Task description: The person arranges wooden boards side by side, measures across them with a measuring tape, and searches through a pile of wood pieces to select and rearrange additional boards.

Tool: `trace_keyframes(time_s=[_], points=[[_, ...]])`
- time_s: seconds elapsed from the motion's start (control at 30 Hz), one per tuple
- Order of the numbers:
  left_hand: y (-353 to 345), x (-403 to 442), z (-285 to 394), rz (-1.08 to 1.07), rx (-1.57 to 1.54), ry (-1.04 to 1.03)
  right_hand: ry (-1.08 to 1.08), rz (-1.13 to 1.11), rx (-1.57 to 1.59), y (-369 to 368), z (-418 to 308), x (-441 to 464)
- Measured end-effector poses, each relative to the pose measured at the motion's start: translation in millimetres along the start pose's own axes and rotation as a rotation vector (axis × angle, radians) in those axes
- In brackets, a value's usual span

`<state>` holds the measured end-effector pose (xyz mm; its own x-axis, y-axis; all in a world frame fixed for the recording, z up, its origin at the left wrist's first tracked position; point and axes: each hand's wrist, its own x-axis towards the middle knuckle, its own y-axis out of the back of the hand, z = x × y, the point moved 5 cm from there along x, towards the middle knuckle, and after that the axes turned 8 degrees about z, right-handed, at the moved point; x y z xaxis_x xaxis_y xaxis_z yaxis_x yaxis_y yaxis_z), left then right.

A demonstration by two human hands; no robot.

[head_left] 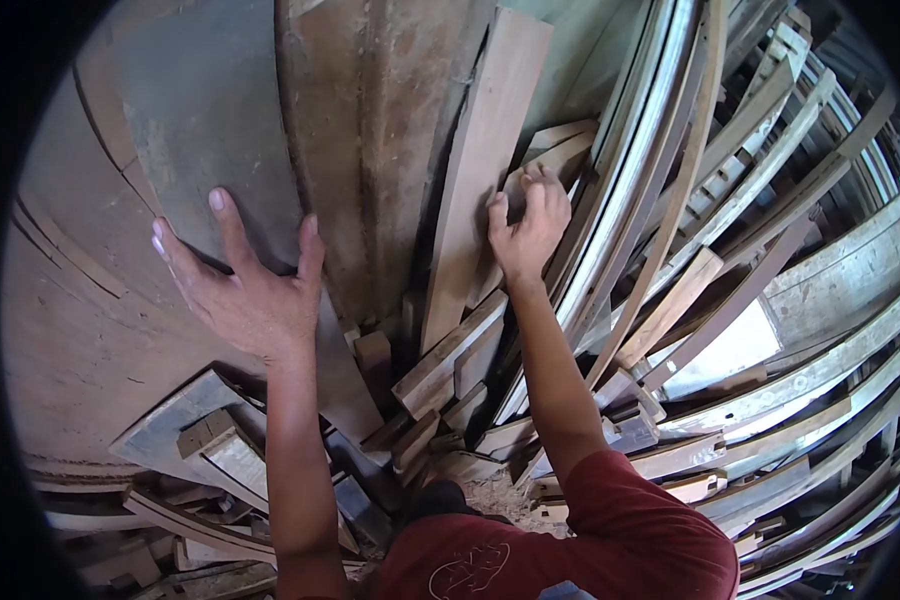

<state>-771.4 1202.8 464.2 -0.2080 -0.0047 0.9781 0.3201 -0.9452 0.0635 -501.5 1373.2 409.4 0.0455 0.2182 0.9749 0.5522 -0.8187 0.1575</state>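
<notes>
My left hand [255, 300] is open, its fingers spread over the lower part of a wide grey board [205, 110] that leans upright. Whether the palm presses on the board cannot be told. My right hand [532, 228] is raised beside a long, pale wooden plank [490, 150], thumb apart from the half-bent fingers. Just behind those fingertips are short wood offcuts [568, 150]; I see no clear grip on them. Brown boards [370, 130] stand between the two hands.
Long wooden strips [695, 150] lean in a dense stack on the right. Notched frame pieces [690, 440] are piled below them. Short wood blocks [450, 350] and sawdust [500, 492] lie near my body. A grey-topped wooden piece [175, 415] rests at lower left.
</notes>
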Motion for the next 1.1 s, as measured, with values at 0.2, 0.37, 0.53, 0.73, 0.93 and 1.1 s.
trace_keyframes(time_s=[0.2,0.37,0.53,0.73,0.93,1.1], points=[[1,0,1,0.006,0.000,-0.009,-0.189,0.001,0.129,3,-5,0],[2,0,4,0.002,0.004,-0.016,-0.793,0.329,0.747,-6,22,-29],[5,2,7,0.004,-0.007,-0.033,-0.819,0.079,0.473,-32,47,-57],[3,-1,5,-0.012,0.023,-0.029,-0.982,-0.017,0.286,-28,38,-79],[4,-1,6,0.011,0.026,-0.036,-0.686,-0.405,0.440,38,-17,-172],[10,1,13,0.033,0.012,-0.039,-0.665,-1.055,0.477,123,-18,-387]])
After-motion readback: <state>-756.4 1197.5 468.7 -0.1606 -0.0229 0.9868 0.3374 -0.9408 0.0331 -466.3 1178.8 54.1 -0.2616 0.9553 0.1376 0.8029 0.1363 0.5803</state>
